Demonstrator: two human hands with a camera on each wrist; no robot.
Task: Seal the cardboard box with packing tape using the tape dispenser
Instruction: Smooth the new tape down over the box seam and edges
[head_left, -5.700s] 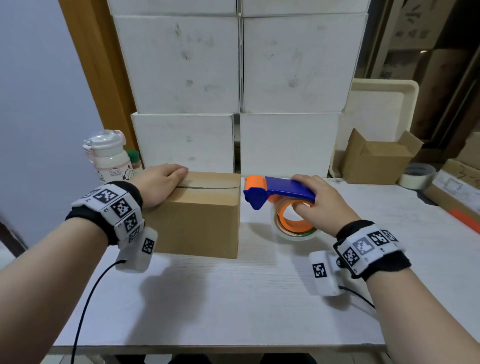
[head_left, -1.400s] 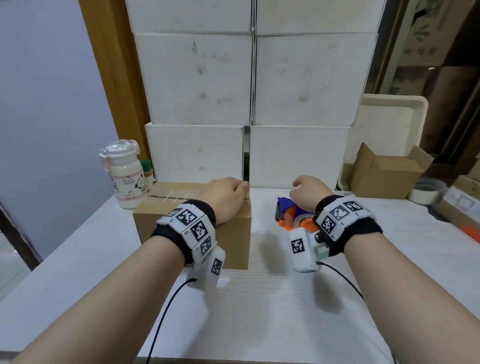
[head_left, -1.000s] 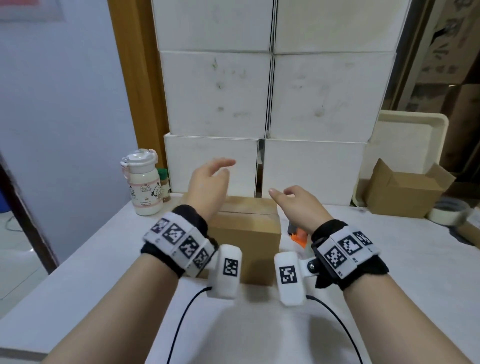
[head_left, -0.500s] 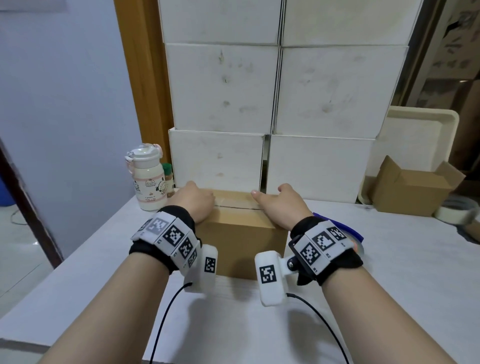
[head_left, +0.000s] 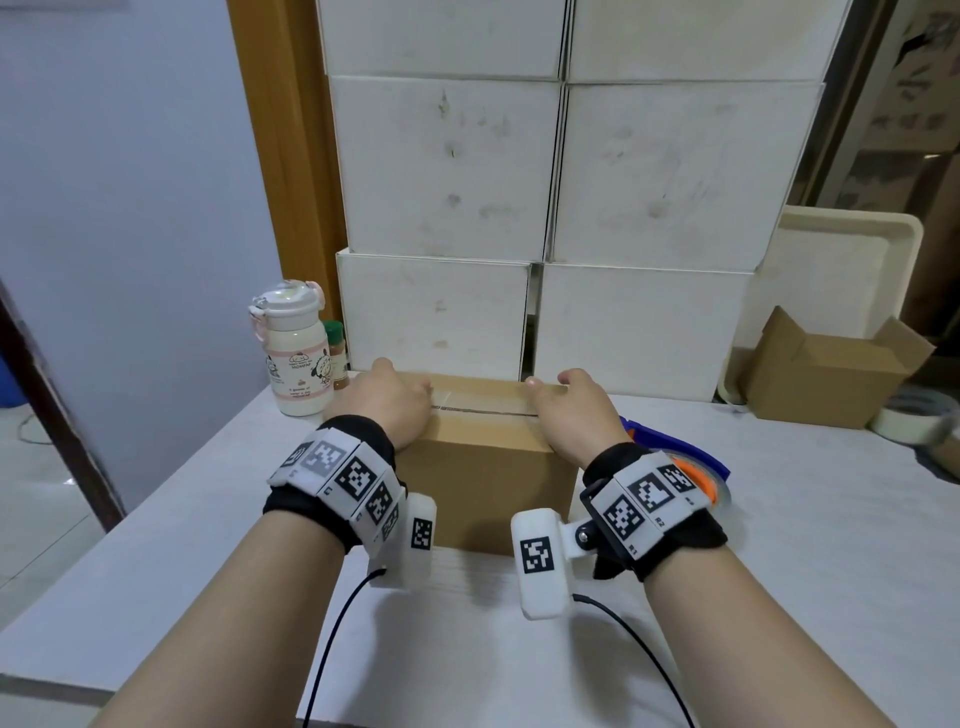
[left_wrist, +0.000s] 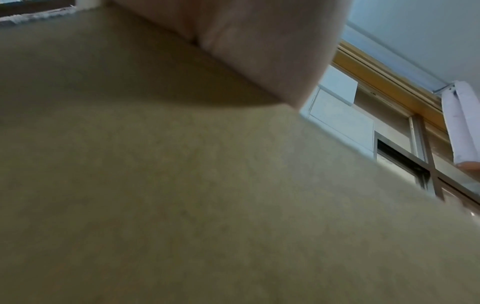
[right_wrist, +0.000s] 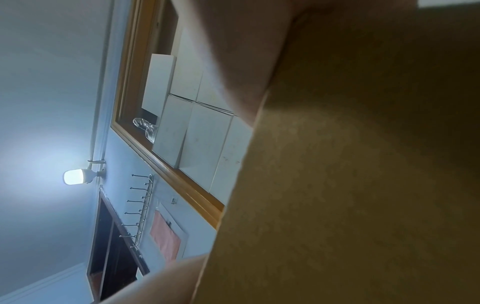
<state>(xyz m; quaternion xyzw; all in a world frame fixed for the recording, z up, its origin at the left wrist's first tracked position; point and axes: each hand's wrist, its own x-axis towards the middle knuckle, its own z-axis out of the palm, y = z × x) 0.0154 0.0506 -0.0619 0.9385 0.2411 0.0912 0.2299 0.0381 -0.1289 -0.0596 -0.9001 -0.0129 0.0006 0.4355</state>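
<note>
The brown cardboard box (head_left: 483, 467) stands on the white table, flaps shut, with a strip of clear tape (head_left: 467, 402) along its top seam. My left hand (head_left: 387, 402) rests on the left of the box top and my right hand (head_left: 569, 410) on the right, neither holding anything. The blue and orange tape dispenser (head_left: 696, 462) lies on the table just right of the box, partly hidden behind my right wrist. Each wrist view is filled by the box's side (left_wrist: 182, 185) (right_wrist: 363, 164) with the heel of that hand over the top edge.
Stacked white boxes (head_left: 649, 171) form a wall right behind the cardboard box. A white bottle (head_left: 296, 353) stands at the back left. At the back right are an open small carton (head_left: 826, 374), a tape roll (head_left: 909, 423) and a leaning tray (head_left: 841, 270).
My right hand has let go of the dispenser, which now lies on the table. Both hands rose a second ago and have come down onto the box top.
</note>
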